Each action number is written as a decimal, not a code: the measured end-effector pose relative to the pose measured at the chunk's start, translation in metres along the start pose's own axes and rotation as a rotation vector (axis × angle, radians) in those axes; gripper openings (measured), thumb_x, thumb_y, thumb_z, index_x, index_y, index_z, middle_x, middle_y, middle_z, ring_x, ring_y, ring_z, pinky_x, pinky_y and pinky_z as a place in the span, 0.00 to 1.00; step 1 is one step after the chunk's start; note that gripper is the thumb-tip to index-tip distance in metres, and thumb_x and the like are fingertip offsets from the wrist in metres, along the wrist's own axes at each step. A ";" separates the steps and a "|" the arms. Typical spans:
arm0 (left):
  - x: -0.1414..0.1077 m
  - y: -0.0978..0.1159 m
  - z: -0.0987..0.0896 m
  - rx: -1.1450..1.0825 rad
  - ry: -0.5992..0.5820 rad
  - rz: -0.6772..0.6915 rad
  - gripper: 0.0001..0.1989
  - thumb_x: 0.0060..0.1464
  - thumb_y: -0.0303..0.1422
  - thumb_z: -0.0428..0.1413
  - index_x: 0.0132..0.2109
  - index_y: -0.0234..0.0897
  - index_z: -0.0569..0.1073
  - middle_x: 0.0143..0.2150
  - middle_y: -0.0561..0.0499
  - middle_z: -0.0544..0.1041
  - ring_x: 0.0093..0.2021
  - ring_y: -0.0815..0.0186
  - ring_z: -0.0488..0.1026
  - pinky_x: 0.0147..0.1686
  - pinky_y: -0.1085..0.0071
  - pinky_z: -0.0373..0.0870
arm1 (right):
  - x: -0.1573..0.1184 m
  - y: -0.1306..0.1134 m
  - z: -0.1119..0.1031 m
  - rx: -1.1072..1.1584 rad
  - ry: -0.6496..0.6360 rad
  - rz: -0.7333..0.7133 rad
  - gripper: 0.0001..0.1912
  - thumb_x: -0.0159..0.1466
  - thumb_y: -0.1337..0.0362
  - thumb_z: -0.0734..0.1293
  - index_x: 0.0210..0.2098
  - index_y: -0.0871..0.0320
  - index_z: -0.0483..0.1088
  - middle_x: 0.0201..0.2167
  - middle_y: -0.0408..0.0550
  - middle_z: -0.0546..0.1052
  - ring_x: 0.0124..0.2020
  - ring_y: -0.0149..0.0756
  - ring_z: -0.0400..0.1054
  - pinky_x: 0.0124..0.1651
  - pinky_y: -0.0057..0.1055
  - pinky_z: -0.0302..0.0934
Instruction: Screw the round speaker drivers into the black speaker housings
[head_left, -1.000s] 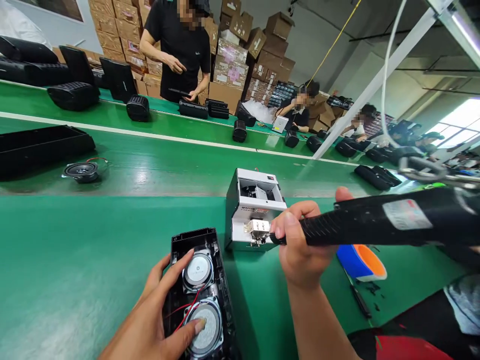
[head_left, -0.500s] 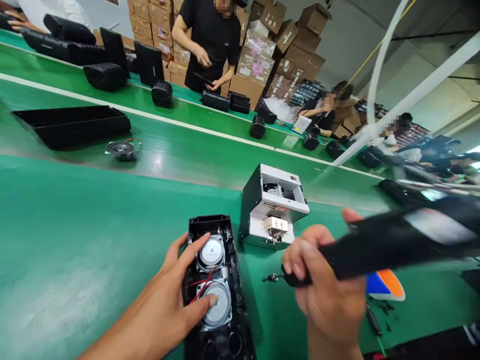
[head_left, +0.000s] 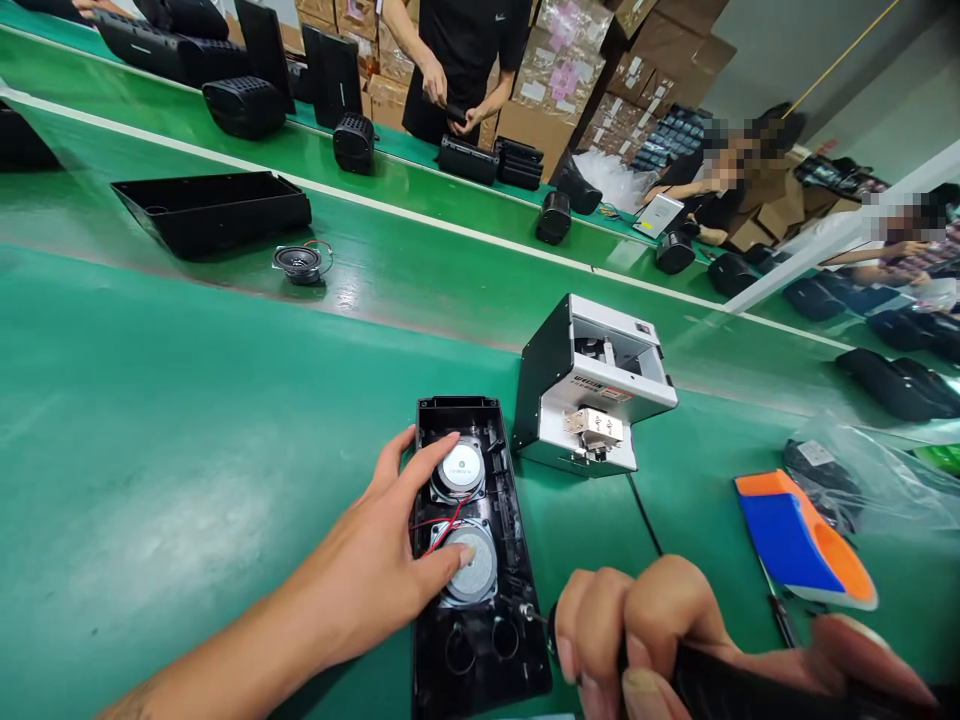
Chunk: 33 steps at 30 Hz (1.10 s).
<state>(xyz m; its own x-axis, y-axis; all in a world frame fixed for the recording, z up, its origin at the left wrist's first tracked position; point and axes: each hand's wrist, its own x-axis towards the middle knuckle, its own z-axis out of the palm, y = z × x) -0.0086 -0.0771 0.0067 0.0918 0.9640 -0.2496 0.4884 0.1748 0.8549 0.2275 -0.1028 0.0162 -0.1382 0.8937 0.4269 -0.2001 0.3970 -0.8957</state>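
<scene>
A long black housing (head_left: 517, 655) lies on the green table with two round silver speakers (head_left: 471, 565) inside, joined by red wires. My left hand (head_left: 390, 550) rests on it with spread fingers, the index fingertip on the upper speaker and the thumb on the lower one. At the lower right, my right hand (head_left: 652, 620) is wrapped round a black power screwdriver (head_left: 720, 685). Its metal tip is at the housing's right side, beside the lower speaker; whether it touches anything is unclear.
A white and black machine (head_left: 540, 375) stands behind the housing. To the right lie a blue and orange object (head_left: 795, 540) and plastic bags (head_left: 892, 490). Across the belt are a black shell (head_left: 217, 215), a loose speaker (head_left: 300, 263) and a person in black (head_left: 472, 60).
My right hand has lowered the screwdriver and brought its tip to the housing. My left hand stays on the speakers. The view has shifted, so most things appear farther right.
</scene>
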 end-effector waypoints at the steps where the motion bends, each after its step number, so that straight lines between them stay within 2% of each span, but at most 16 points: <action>1: 0.000 0.000 0.000 0.001 -0.005 -0.007 0.46 0.62 0.34 0.64 0.81 0.67 0.59 0.88 0.52 0.46 0.73 0.43 0.76 0.70 0.46 0.77 | 0.001 0.002 0.004 -0.004 0.034 -0.010 0.16 0.80 0.60 0.70 0.36 0.48 0.64 0.20 0.34 0.63 0.14 0.36 0.57 0.20 0.33 0.60; 3: -0.001 0.001 -0.001 0.001 -0.007 -0.022 0.46 0.62 0.34 0.65 0.81 0.68 0.59 0.88 0.53 0.45 0.71 0.42 0.77 0.69 0.44 0.78 | 0.001 0.007 0.009 -0.017 0.099 -0.026 0.15 0.80 0.60 0.70 0.36 0.49 0.64 0.20 0.34 0.62 0.15 0.36 0.57 0.20 0.33 0.61; 7: 0.000 0.000 0.000 0.015 0.002 -0.019 0.47 0.60 0.34 0.66 0.80 0.69 0.60 0.88 0.54 0.46 0.72 0.42 0.76 0.70 0.43 0.77 | -0.007 0.016 0.012 -0.015 0.111 -0.013 0.12 0.81 0.59 0.70 0.40 0.49 0.65 0.23 0.35 0.61 0.19 0.38 0.62 0.22 0.34 0.64; 10: 0.001 -0.002 0.002 0.024 -0.003 0.002 0.48 0.60 0.35 0.66 0.81 0.70 0.58 0.88 0.55 0.44 0.69 0.45 0.79 0.69 0.44 0.78 | -0.012 0.022 0.013 0.008 0.125 -0.059 0.08 0.81 0.63 0.69 0.44 0.48 0.67 0.27 0.37 0.64 0.21 0.35 0.63 0.24 0.33 0.65; 12: 0.003 -0.003 0.003 0.023 -0.019 -0.012 0.49 0.59 0.35 0.66 0.81 0.72 0.57 0.88 0.56 0.41 0.68 0.47 0.80 0.68 0.45 0.79 | -0.014 0.027 0.013 0.022 0.135 -0.125 0.10 0.80 0.68 0.71 0.50 0.45 0.68 0.31 0.37 0.67 0.21 0.32 0.63 0.25 0.31 0.64; 14: 0.004 -0.003 0.004 0.027 -0.029 -0.024 0.50 0.59 0.34 0.66 0.81 0.73 0.56 0.88 0.58 0.40 0.70 0.49 0.79 0.69 0.47 0.78 | -0.015 0.031 0.011 0.047 0.091 -0.158 0.10 0.81 0.67 0.70 0.51 0.44 0.68 0.32 0.37 0.68 0.20 0.31 0.61 0.24 0.30 0.63; 15: 0.005 -0.002 0.004 0.033 -0.028 -0.024 0.50 0.59 0.34 0.66 0.81 0.73 0.56 0.88 0.58 0.40 0.71 0.49 0.77 0.70 0.47 0.77 | -0.015 0.032 0.010 0.060 0.037 -0.139 0.06 0.83 0.65 0.68 0.50 0.45 0.68 0.30 0.37 0.67 0.19 0.31 0.59 0.24 0.32 0.62; 17: 0.006 -0.002 0.005 0.043 -0.019 -0.015 0.50 0.59 0.34 0.66 0.81 0.73 0.55 0.88 0.59 0.40 0.73 0.49 0.75 0.71 0.47 0.76 | -0.014 0.033 0.009 0.058 -0.059 -0.083 0.08 0.85 0.61 0.63 0.46 0.49 0.68 0.27 0.37 0.64 0.18 0.33 0.57 0.23 0.34 0.62; 18: 0.006 -0.001 0.005 0.042 -0.018 -0.010 0.50 0.59 0.33 0.66 0.81 0.73 0.55 0.88 0.59 0.40 0.73 0.49 0.75 0.71 0.47 0.76 | -0.013 0.032 0.010 0.041 -0.082 -0.071 0.09 0.85 0.62 0.62 0.45 0.49 0.68 0.28 0.38 0.64 0.19 0.34 0.58 0.24 0.35 0.62; 20: 0.006 -0.001 0.005 0.033 -0.017 -0.002 0.50 0.60 0.33 0.66 0.81 0.72 0.56 0.88 0.58 0.41 0.72 0.49 0.77 0.70 0.47 0.77 | -0.008 0.029 0.016 0.004 -0.050 -0.130 0.06 0.83 0.67 0.66 0.51 0.47 0.67 0.32 0.38 0.66 0.21 0.33 0.61 0.23 0.34 0.62; 23: 0.006 0.000 0.004 0.031 -0.017 0.006 0.49 0.60 0.32 0.66 0.81 0.69 0.57 0.88 0.56 0.42 0.72 0.48 0.77 0.70 0.48 0.77 | 0.002 0.022 0.029 -0.013 0.032 -0.260 0.18 0.83 0.70 0.68 0.62 0.39 0.63 0.34 0.36 0.66 0.21 0.32 0.62 0.20 0.31 0.58; 26: 0.006 -0.001 0.004 0.043 -0.012 0.005 0.49 0.60 0.33 0.66 0.82 0.68 0.57 0.88 0.55 0.42 0.74 0.46 0.75 0.72 0.45 0.75 | 0.007 0.022 0.031 -0.010 0.000 -0.280 0.22 0.83 0.70 0.67 0.65 0.36 0.62 0.34 0.35 0.65 0.20 0.32 0.60 0.19 0.31 0.57; 28: 0.006 -0.002 0.005 0.040 -0.009 0.009 0.49 0.60 0.33 0.65 0.82 0.67 0.58 0.89 0.54 0.41 0.76 0.46 0.72 0.74 0.44 0.72 | 0.006 0.027 0.021 0.031 -0.028 -0.236 0.19 0.83 0.70 0.65 0.64 0.37 0.64 0.34 0.37 0.66 0.21 0.34 0.63 0.22 0.31 0.59; 30: 0.006 -0.007 0.007 0.031 -0.003 0.021 0.49 0.59 0.32 0.65 0.82 0.65 0.59 0.89 0.53 0.41 0.78 0.45 0.69 0.77 0.43 0.68 | 0.000 0.037 0.007 0.097 -0.105 -0.131 0.11 0.85 0.63 0.58 0.55 0.41 0.69 0.30 0.40 0.67 0.22 0.38 0.65 0.23 0.33 0.61; 32: 0.007 -0.014 0.012 0.018 0.017 0.035 0.48 0.58 0.31 0.65 0.81 0.62 0.61 0.89 0.52 0.41 0.80 0.44 0.67 0.79 0.43 0.64 | -0.009 0.047 -0.005 0.129 -0.285 -0.027 0.22 0.86 0.52 0.49 0.44 0.46 0.70 0.26 0.42 0.66 0.20 0.41 0.64 0.21 0.35 0.63; 33: 0.008 -0.018 0.014 0.008 0.029 0.044 0.49 0.56 0.31 0.65 0.81 0.61 0.62 0.89 0.52 0.41 0.80 0.43 0.67 0.79 0.43 0.63 | -0.014 0.051 -0.008 0.105 -0.303 -0.020 0.21 0.85 0.49 0.53 0.40 0.46 0.68 0.24 0.41 0.64 0.18 0.40 0.63 0.18 0.33 0.61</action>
